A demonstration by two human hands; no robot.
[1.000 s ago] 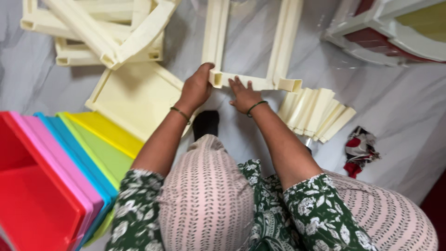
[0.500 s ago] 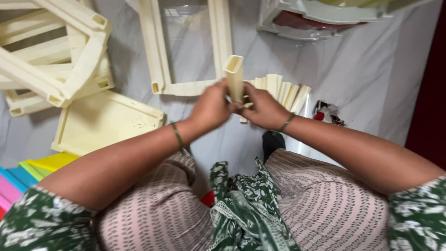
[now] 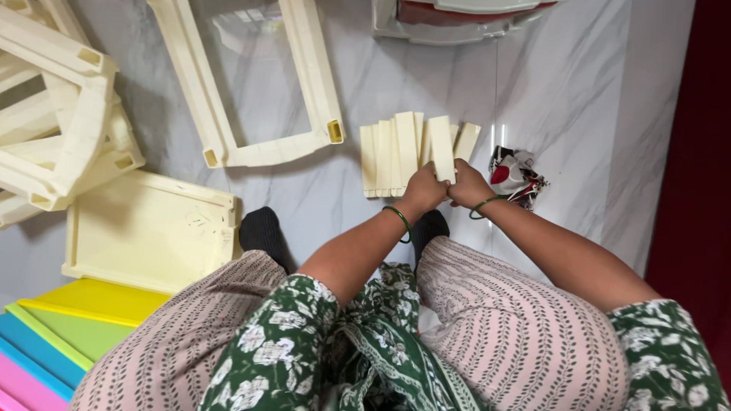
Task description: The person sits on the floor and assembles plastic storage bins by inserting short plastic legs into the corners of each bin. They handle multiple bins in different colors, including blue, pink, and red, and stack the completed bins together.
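Observation:
My left hand point(image 3: 423, 190) and my right hand point(image 3: 468, 186) meet over a heap of cream plastic post pieces point(image 3: 396, 152) lying on the marble floor. Both hands grip one cream post piece point(image 3: 442, 147), which stands up from the heap between them. Each wrist wears a green bangle. A cream rectangular frame point(image 3: 259, 152) lies flat on the floor to the left of the heap.
Stacked cream frames point(image 3: 61, 114) fill the upper left, with a cream tray panel point(image 3: 148, 228) below them. Coloured panels point(image 3: 61, 335) lie at the lower left. A crumpled wrapper point(image 3: 514, 176) sits right of the heap. A white and red plastic unit point(image 3: 457, 19) is at the top.
The view has swung right from the frame to the heap. My hands left the frame's end, lifted one post piece, and now hold it lower, over the heap.

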